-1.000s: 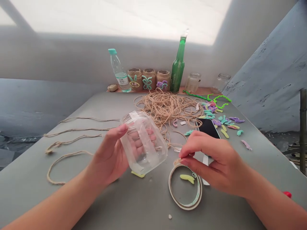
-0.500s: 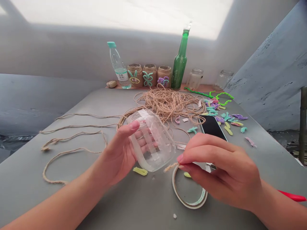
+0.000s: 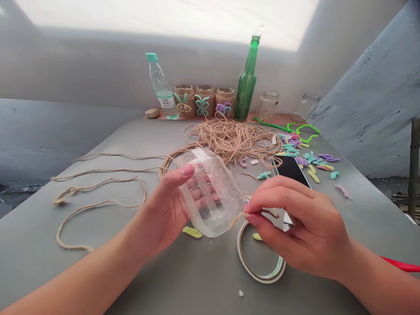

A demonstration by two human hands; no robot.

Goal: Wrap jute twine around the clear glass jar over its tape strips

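so our left hand (image 3: 160,210) held a bare clear jar (image 3: 211,197) up over the worktop (image 3: 108,140), our right hand (image 3: 295,223) pinched a string end (image 3: 236,218) at it, and three jars (image 3: 204,101) behind were already wrapped.

Grey tabletop (image 3: 108,135) strewn with jute twine (image 3: 229,140), pipe-cleaner pieces (image 3: 295,151), a smartphone (image 3: 290,169), and a tape roll (image 3: 259,276).

A big gray table (image 3: 197,280) stands by a pale wall (image 3: 82,70). The sun makes a bright white patch (image 3: 164,15) high up on it. A brown ledge (image 3: 272,117) runs along the back. A rough blue-gray wall (image 3: 367,113) slants on the right, near a thin dark post (image 3: 414,162).
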